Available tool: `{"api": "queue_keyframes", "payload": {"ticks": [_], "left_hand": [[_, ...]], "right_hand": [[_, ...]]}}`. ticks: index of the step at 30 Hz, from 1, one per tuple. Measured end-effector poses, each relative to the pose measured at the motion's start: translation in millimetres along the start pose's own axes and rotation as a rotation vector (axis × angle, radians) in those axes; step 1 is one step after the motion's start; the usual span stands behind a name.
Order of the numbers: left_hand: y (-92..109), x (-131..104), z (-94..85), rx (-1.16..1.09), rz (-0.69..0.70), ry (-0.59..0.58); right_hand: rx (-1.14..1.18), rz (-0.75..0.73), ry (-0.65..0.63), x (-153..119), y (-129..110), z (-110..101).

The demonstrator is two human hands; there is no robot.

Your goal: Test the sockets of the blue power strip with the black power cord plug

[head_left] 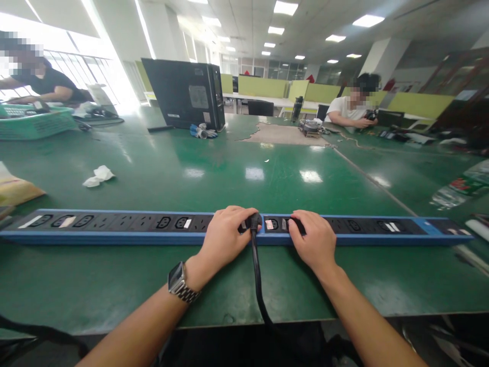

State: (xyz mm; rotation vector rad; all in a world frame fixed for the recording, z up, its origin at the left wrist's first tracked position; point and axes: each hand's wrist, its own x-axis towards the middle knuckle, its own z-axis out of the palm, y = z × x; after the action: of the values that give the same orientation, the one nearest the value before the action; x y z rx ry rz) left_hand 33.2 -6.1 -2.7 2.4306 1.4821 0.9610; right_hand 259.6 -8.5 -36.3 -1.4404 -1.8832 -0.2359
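Taking the blue power strip [191, 237] as landmark, a green basket [38, 124] sits beyond its left end, far back on the green table [171, 178]. White crumpled tissue [99, 176] lies behind the strip's left part. Further right, well behind it, stands a black computer case [183, 94] (blue-and-white gloves [203, 131] at its foot). The left hand [227, 234], wearing a watch [182, 281] at the wrist, is half closed on a black plug [254, 221] at the strip's middle. The right hand [314, 239] curls loosely over the strip, just right of the middle (whether it grips anything is unclear). A plastic bottle [462, 184] lies behind the strip's right end.
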Motion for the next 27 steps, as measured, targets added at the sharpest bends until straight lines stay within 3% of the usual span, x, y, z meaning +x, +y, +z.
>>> {"api": "queue_keyframes", "payload": {"ticks": [7,11,13,15,17,19,22,27], "left_hand": [[-6,-7,3.0,0.010,0.049,0.000],[2,-4,0.2,-0.187,-0.036,0.159],[16,3,-2.8,-0.261,-0.024,0.246],[35,13,-4.2,-0.235,0.048,0.276],[52,24,-3.4,-0.188,0.123,0.249],[61,31,-1.8,-0.183,0.160,0.193],[52,31,-1.8,-0.121,0.151,0.089],[7,7,-3.7,0.164,0.005,-0.019]], "right_hand": [[0.050,0.029,0.011,0,1,4],[0.360,0.235,0.006,12,-5,-13],[0.546,0.335,-0.091,24,-18,-34],[0.582,0.322,-0.278,39,-34,-58],[0.425,0.239,-0.424,53,-49,-80],[0.207,0.176,-0.475,64,-52,-95],[0.034,0.198,-0.501,70,-26,-104],[0.140,0.490,-0.611,58,46,-102]]}}
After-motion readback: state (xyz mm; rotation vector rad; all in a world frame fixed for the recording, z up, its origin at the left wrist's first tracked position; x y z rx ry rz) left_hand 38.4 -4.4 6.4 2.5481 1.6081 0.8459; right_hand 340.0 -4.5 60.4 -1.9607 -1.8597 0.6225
